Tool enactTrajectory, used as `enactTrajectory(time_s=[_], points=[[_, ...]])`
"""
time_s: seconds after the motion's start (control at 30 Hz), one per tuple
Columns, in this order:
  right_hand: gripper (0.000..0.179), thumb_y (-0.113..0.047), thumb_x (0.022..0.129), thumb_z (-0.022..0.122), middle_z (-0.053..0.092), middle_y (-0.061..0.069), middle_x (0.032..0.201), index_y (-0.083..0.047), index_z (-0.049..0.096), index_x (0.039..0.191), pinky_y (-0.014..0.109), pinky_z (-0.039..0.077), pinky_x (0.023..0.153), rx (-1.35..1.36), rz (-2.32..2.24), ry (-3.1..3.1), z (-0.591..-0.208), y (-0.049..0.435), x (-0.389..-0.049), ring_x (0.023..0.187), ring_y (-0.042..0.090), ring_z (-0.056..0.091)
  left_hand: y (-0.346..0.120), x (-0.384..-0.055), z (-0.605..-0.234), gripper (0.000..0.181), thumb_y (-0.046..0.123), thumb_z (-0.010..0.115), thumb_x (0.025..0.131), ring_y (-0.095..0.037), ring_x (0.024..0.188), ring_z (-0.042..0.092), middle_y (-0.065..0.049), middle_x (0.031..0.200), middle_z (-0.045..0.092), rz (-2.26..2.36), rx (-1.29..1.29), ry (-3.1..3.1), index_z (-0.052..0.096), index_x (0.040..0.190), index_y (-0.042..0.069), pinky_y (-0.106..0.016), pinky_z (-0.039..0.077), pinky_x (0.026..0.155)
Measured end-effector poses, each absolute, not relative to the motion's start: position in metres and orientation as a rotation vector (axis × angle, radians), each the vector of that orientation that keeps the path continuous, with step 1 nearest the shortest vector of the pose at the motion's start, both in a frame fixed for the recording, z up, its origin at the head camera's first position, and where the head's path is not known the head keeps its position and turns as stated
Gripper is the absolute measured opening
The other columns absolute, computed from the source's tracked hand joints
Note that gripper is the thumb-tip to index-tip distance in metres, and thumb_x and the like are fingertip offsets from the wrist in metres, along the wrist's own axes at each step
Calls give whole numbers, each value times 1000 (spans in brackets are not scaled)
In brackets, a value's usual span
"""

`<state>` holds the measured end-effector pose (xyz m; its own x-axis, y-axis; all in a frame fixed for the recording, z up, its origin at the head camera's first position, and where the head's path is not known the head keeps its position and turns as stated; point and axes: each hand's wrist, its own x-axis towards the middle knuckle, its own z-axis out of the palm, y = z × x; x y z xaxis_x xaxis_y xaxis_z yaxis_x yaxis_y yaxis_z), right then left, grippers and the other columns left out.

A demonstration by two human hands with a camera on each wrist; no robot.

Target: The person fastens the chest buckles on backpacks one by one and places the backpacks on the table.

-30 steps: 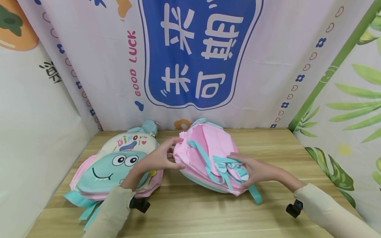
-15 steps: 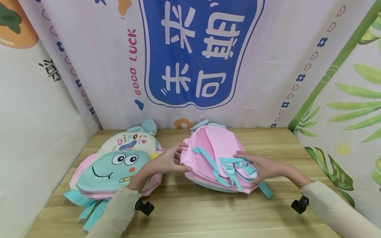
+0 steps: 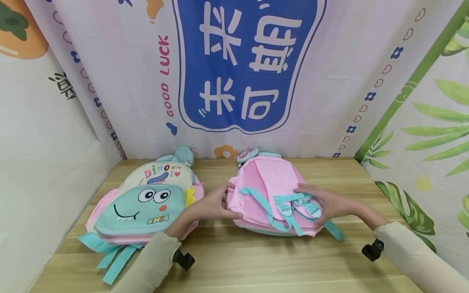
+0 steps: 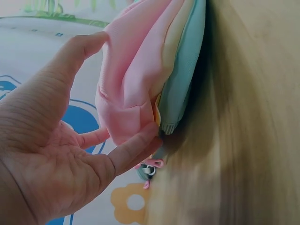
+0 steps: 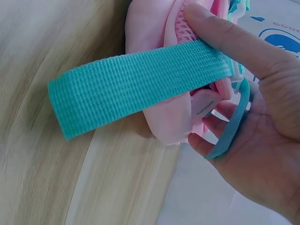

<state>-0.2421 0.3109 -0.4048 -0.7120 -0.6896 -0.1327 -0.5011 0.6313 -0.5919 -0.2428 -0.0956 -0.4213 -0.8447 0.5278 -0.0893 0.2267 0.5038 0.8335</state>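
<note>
A pink backpack (image 3: pixel 269 175) lies on the table with its back panel and shoulder straps facing up. My left hand (image 3: pixel 211 202) holds its left side; in the left wrist view the thumb lies on the pink fabric (image 4: pixel 133 61) and the fingertips touch the lower corner. On the opposite side my right hand (image 3: pixel 333 203) grips the edge near the turquoise strap buckles. The right wrist view has the thumb on pink mesh and a loose turquoise strap end (image 5: pixel 140 84) sticking out across the bag. A round pouch (image 3: pixel 247 154) hangs at the bag's top.
To the left lies a second backpack (image 3: pixel 143 211), with a dinosaur face on its turquoise pocket and turquoise straps (image 3: pixel 119 264) toward the front. Both bags rest on a wooden table (image 3: pixel 256 264). A printed cloth (image 3: pixel 322 106) hangs behind it.
Both hands have moved to the right with the pink backpack, which has turned a little. More of its round pouch now shows. The dinosaur backpack has stayed in place.
</note>
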Motion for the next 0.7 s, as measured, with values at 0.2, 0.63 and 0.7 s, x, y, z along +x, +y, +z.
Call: enactTrajectory(time_s=[0.2, 0.63, 0.7], points=[[112, -31, 69, 94, 21, 33, 162, 2, 31, 156, 77, 22, 113, -967, -776, 2501, -403, 317, -242, 147, 61, 16, -92, -241, -425, 91, 33, 89, 79, -27, 116, 58, -14, 134, 53, 1285, 602, 2372, 35, 147, 7, -42, 56, 100], [114, -31, 70, 93, 23, 34, 162, 0, 27, 158, 77, 23, 112, -881, -811, 2492, -404, 327, -247, 146, 60, 20, -82, -243, -435, 111, 39, 90, 77, -26, 137, 44, -15, 154, 39, 1256, 748, 2434, 21, 157, 5, -48, 39, 119], [113, -29, 70, 94, 24, 34, 161, 1, 28, 158, 77, 24, 112, -867, -810, 2495, -403, 328, -247, 146, 60, 21, -80, -243, -435, 114, 41, 90, 76, -29, 142, 38, -17, 158, 33, 1229, 742, 2459, 19, 158, 5, -52, 34, 121]])
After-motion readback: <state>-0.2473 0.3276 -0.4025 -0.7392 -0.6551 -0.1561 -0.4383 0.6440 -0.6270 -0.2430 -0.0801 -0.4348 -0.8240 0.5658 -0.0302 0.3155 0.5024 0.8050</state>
